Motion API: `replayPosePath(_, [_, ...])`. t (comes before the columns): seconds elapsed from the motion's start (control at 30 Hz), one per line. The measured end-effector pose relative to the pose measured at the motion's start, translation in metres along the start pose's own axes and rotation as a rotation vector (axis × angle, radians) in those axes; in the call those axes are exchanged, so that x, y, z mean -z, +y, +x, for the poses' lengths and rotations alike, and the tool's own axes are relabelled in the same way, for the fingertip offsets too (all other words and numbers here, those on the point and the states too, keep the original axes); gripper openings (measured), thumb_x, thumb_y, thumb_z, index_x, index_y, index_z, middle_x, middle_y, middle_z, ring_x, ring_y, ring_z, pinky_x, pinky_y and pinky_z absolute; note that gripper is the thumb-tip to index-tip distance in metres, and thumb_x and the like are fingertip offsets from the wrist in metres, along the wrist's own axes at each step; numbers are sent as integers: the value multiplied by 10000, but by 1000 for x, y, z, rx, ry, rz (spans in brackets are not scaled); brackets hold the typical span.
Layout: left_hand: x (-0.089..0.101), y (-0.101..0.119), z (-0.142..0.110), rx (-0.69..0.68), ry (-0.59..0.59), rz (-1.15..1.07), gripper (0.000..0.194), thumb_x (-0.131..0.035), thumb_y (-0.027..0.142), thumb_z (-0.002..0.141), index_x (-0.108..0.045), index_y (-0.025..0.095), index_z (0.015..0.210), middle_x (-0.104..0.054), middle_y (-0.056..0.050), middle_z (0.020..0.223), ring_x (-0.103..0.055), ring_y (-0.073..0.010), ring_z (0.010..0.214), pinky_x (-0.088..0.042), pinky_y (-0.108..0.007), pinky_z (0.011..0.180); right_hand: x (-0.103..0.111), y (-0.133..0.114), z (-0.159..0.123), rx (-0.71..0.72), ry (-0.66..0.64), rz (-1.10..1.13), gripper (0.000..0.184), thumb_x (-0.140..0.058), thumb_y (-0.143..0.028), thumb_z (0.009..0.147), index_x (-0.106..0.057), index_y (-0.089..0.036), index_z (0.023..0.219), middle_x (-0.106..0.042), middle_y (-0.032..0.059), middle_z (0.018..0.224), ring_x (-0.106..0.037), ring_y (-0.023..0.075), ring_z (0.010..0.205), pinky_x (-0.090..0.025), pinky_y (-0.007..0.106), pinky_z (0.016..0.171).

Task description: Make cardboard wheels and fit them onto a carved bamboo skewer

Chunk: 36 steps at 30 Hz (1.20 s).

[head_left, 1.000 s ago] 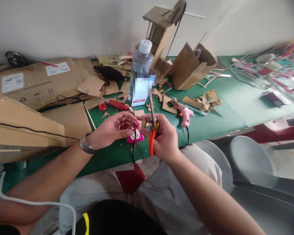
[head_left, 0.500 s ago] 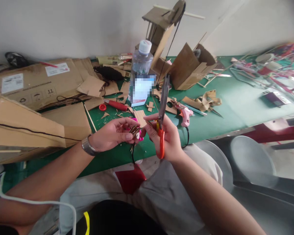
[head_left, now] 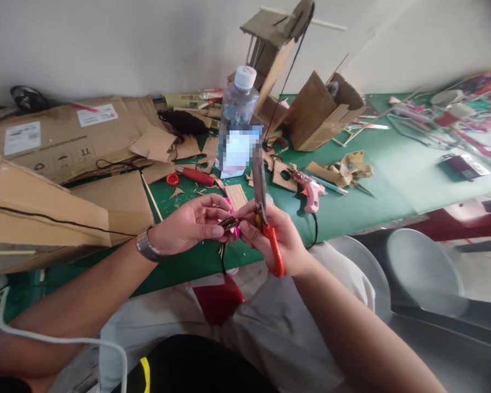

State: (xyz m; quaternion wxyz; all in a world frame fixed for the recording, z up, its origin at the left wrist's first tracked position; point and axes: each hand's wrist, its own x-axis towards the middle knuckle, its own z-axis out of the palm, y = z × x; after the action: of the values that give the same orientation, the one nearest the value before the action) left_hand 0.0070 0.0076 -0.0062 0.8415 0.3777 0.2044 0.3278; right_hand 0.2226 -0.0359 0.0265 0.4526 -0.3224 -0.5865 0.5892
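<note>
My left hand (head_left: 190,225) pinches a small brown cardboard piece (head_left: 228,222) between thumb and fingers; its layered edges show, but its exact shape is hard to make out. Closed around orange-handled scissors (head_left: 275,248), my right hand (head_left: 284,232) keeps their blades pointing up and away. The right thumb and forefinger also meet at a thin dark strip near the cardboard piece. Partly hidden behind the fingers is a pink power socket (head_left: 236,231), with a black cord hanging below. A flat wooden block (head_left: 236,195) lies just beyond my hands.
A phone (head_left: 241,155) leans against a clear bottle (head_left: 239,101). To the right lie a pink glue gun (head_left: 312,196) and cardboard scraps (head_left: 284,177). A red-handled knife (head_left: 196,176) is at left, near a folded carton (head_left: 57,142). Cardboard models stand behind.
The scissors swung upright and right, then tipped back left, staying in my right hand. My right fingertips moved away from the left hand's cardboard piece, then came back close to it.
</note>
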Motion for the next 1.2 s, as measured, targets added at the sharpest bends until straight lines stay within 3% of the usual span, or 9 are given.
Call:
replayPosePath(0.07, [-2, -1, 0, -60, 75, 30, 289, -958, 242, 763, -740, 184, 943, -755, -23, 935, -760, -163, 882, -658, -306, 823, 0, 2, -1, 6, 41, -30, 105, -686, -292, 1048, -643, -206, 1090, -564, -45, 763, -506, 83, 588, -409, 229, 524])
replayPosePath(0.17, [-4, -3, 1, -96, 141, 63, 300, -973, 283, 747, -725, 161, 865, -755, -31, 917, -753, -169, 889, -658, -334, 860, -1, 3, -1, 26, 77, -63, 109, -685, -294, 1048, -633, -207, 1089, -554, -46, 759, -501, 89, 587, -403, 237, 522])
replayPosePath(0.33, [-5, -3, 1, -83, 141, 30, 313, -982, 272, 733, -745, 170, 910, -795, -46, 956, -768, -166, 897, -650, -307, 854, 1, 4, -1, 11, 48, -84, 113, -643, -316, 1068, -604, -219, 1109, -539, -50, 746, -495, 98, 585, -394, 241, 523])
replayPosePath(0.53, [-9, -5, 1, -113, 209, -15, 229, -951, 246, 778, -762, 164, 878, -819, -61, 982, -792, -183, 948, -653, -291, 868, 3, 3, -2, 44, 36, -332, 132, -685, -309, 1034, -661, -220, 1128, -650, 12, 905, -598, 146, 772, -508, 271, 690])
replayPosePath(0.7, [-17, -10, 2, -105, 293, -89, 233, -931, 287, 810, -803, 169, 965, -815, -42, 976, -789, -140, 854, -658, -227, 805, 0, 11, -2, -16, 87, -418, 154, -705, -303, 1003, -644, -232, 1125, -716, 27, 935, -691, 182, 809, -529, 289, 717])
replayPosePath(0.8, [-18, -12, 2, -94, 281, -154, 257, -914, 296, 832, -814, 166, 1030, -811, -39, 975, -784, -127, 825, -657, -216, 806, -4, 12, 1, -56, 128, -537, 126, -681, -281, 989, -636, -232, 1096, -736, 42, 928, -711, 198, 808, -529, 294, 717])
replayPosePath(1.0, [-17, -10, 0, -140, 275, -17, 305, -900, 321, 845, -817, 163, 1093, -808, -64, 1005, -767, -142, 849, -634, -218, 796, -8, 4, 7, -112, 125, -693, 149, -675, -274, 940, -644, -229, 1078, -671, -2, 753, -591, 163, 633, -442, 263, 599])
replayPosePath(1.1, [-17, -9, 0, -157, 302, 85, 275, -924, 268, 809, -814, 162, 1038, -805, -55, 966, -752, -151, 808, -625, -240, 768, -8, 0, 7, -108, 94, -713, 193, -674, -291, 952, -652, -214, 1127, -677, -7, 749, -547, 146, 611, -415, 259, 591])
replayPosePath(1.2, [-18, -9, 1, -149, 296, 48, 244, -938, 244, 783, -807, 154, 967, -792, -39, 901, -735, -145, 741, -626, -250, 717, -9, -3, 7, -96, 69, -739, 216, -665, -312, 971, -658, -208, 1160, -651, -22, 717, -504, 135, 595, -400, 253, 589])
